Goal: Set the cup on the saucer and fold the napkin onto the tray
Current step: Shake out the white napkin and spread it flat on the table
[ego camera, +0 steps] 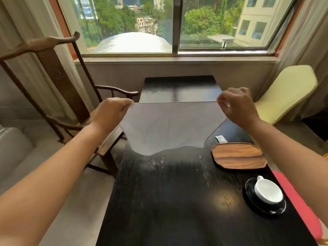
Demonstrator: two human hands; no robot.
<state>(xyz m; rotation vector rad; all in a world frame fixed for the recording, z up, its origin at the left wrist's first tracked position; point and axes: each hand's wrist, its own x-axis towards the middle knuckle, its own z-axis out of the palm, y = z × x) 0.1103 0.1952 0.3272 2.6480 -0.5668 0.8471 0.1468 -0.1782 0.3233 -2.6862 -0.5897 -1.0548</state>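
A black wood-grain counter (177, 201) runs lengthwise away toward a wide window (175, 23), its far end close to the sill. Near the counter's right edge, toward its far half, lies a small white packet (220, 139). Beside the counter's left edge stands a dark wooden armchair (58, 82) with a curved top rail and slim armrests. Off the far right corner sits a pale yellow chair (287, 93). Light curtains (308, 41) hang at both sides of the window. Outside are green trees and pale buildings. The floor (76, 201) is grey.
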